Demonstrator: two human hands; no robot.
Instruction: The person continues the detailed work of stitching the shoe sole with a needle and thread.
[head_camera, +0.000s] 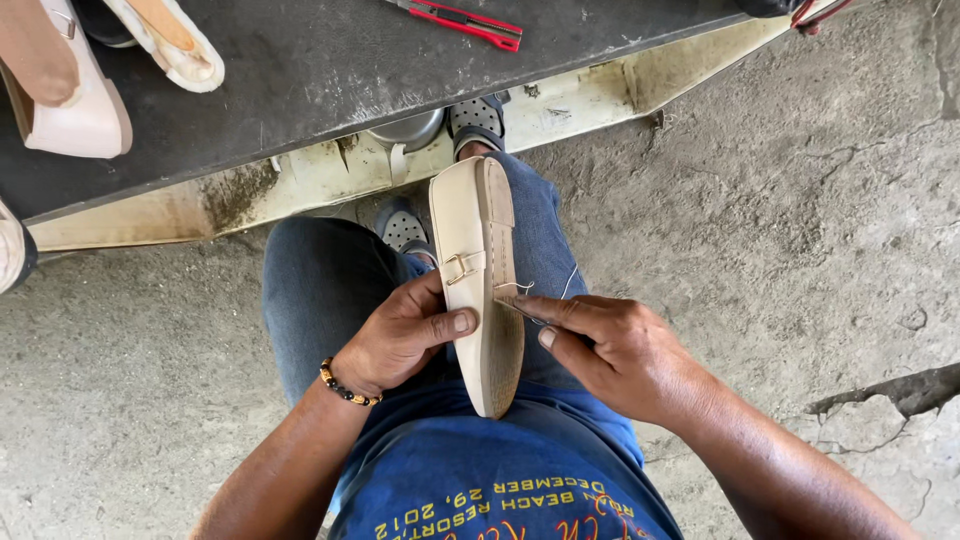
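Head view, looking straight down at a seated lap. Left hand wrapped around the cream shoe from its upper side, thumb pressed flat against the edge by the small metal buckle, fingers tucked behind and out of sight; clamped firmly on the shoe. Beaded bracelet on the left wrist, forearm running down toward the lower left corner. Right hand coming in from the lower right, thumb and forefinger pinched together on a thin needle at the seam where sole meets upper; remaining fingers curled under. Short length of pale thread trailing just above that hand. Shoe held on edge over the knees, toe pointing away, textured tan sole facing right, heel down near the blue shirt. Blue jeans beneath, grey perforated clogs at the feet.

Dark, scuffed bench across the top of the view, its pale, stained underframe showing along the front edge. Red utility knife lying on it near the far edge, two more pale shoes at the left end. Rough grey concrete floor all around, cracked and chipped at the lower right.
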